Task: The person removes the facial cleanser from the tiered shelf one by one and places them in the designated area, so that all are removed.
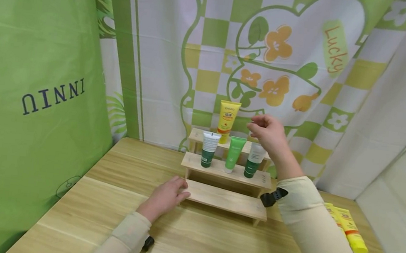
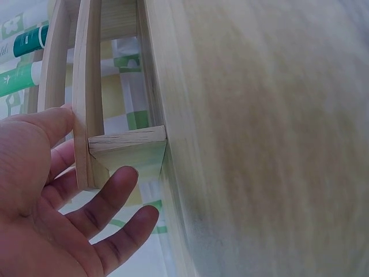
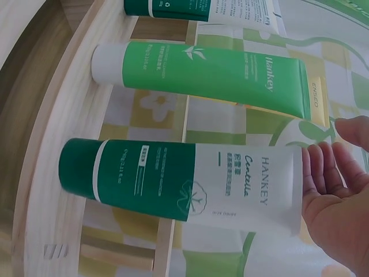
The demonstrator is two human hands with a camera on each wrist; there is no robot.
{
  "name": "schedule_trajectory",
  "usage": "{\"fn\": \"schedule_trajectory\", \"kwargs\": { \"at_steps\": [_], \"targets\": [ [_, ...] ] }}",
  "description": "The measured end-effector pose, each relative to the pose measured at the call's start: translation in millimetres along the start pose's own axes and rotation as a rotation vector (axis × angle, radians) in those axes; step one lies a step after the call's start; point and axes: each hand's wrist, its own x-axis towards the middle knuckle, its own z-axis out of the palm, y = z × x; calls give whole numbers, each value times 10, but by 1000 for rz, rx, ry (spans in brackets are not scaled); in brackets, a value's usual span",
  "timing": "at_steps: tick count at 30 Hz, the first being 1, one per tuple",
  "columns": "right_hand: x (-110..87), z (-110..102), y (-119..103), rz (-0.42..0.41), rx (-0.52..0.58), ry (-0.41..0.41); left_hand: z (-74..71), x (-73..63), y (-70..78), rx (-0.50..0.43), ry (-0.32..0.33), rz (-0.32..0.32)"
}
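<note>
A three-tier wooden stand (image 1: 222, 199) stands on the table. My left hand (image 1: 166, 195) holds the left end of its lowest board, thumb on one side and fingers on the other; the ring and little fingers (image 2: 131, 231) spread free. On the middle tier stand a white-and-green tube (image 1: 209, 149), a bright green tube (image 1: 235, 154) and another white-and-green tube (image 1: 252, 167). A yellow tube (image 1: 228, 119) is upright on the top tier. Above that tier's right part my right hand (image 1: 269, 136) hovers with loosely bent fingers, holding nothing, near the right-hand white-and-green tube's upper end (image 3: 282, 184).
Several yellow tubes (image 1: 350, 233) lie on the table at the right, partly behind my right sleeve. A patterned curtain (image 1: 213, 40) hangs right behind the stand, and a green cloth (image 1: 42, 83) borders the table on the left.
</note>
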Motion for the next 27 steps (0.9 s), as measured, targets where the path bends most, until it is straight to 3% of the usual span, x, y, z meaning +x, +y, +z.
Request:
{"fn": "schedule_trajectory", "kwargs": {
  "at_steps": [16, 27],
  "targets": [
    [160, 160, -96, 1, -26, -62, 7, 4, -10, 10, 4, 2],
    [294, 233, -122, 31, -40, -55, -4, -17, -7, 10, -3, -3]
  ]
}}
